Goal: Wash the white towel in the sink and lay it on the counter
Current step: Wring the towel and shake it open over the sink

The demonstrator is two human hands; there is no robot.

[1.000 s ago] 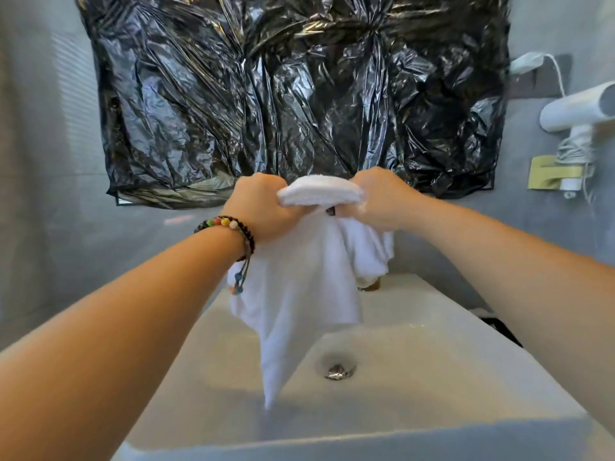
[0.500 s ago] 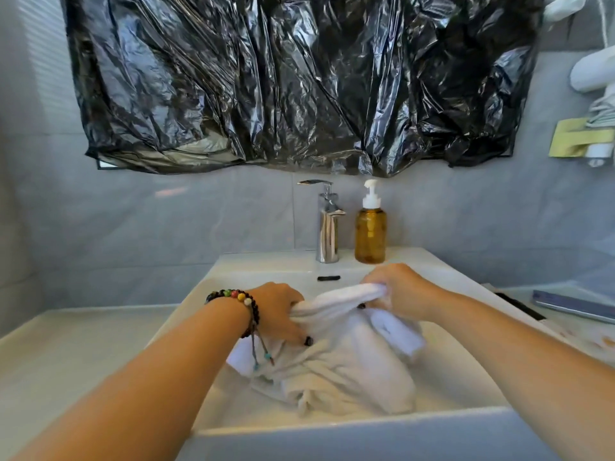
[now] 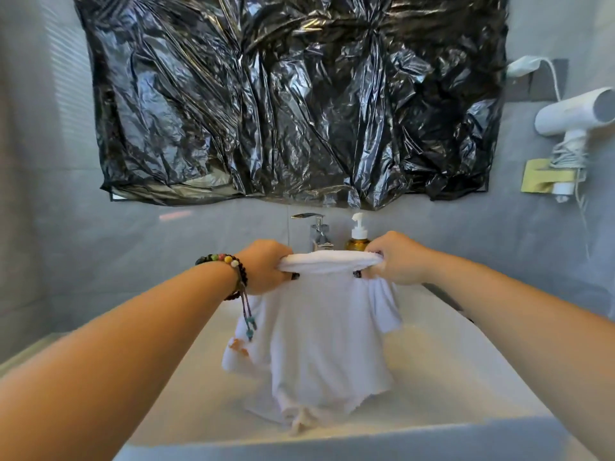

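The white towel (image 3: 327,341) hangs over the white sink (image 3: 449,377), its lower edge bunched on the basin floor. My left hand (image 3: 266,266) grips the towel's top fold at its left end, a beaded bracelet on that wrist. My right hand (image 3: 396,257) grips the same fold at its right end. The stretch of towel between the two hands is pulled taut and level. A small orange stain shows on the towel's lower left corner.
A chrome faucet (image 3: 316,231) and an amber soap dispenser (image 3: 358,234) stand at the sink's back edge, partly behind my hands. Black plastic sheeting (image 3: 293,94) covers the wall above. A white hair dryer (image 3: 575,118) hangs at the right. The counter (image 3: 30,354) lies left.
Both hands dipped the towel down into the basin half a second ago, then raised it again, so it now hangs stretched between them above the sink.
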